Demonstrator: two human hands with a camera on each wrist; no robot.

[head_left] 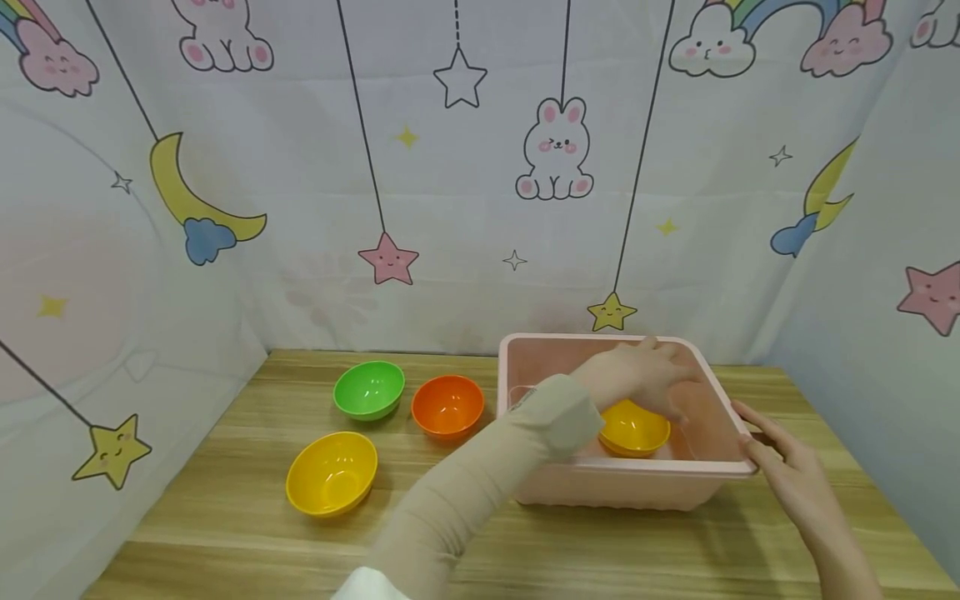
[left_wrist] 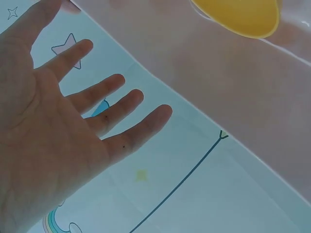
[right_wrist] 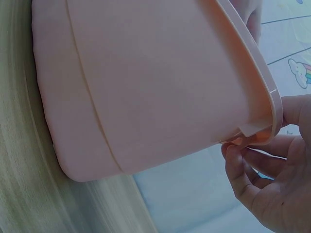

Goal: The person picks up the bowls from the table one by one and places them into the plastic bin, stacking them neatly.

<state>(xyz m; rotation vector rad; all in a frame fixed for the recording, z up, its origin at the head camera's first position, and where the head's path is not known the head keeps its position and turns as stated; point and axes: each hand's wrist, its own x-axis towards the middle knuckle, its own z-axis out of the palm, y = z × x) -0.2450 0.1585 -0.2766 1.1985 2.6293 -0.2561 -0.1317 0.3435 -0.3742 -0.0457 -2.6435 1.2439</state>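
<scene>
A pink plastic bin [head_left: 607,483] stands at the right of the table with a yellow bowl [head_left: 634,429] inside it. My left hand [head_left: 647,371] reaches over the bin above that bowl; its fingers are spread and hold nothing, as the left wrist view shows of the hand [left_wrist: 73,111]. With fingers curled under the rim and the thumb over it, my right hand [head_left: 787,462] grips the bin's right side; the right wrist view shows this hand [right_wrist: 272,170] at a corner of the rim.
Left of the bin, a green bowl [head_left: 369,392], an orange bowl [head_left: 448,408] and another yellow bowl [head_left: 332,475] sit apart on the wooden table [head_left: 225,517]. A patterned white curtain [head_left: 315,167] hangs behind and on both sides of the table.
</scene>
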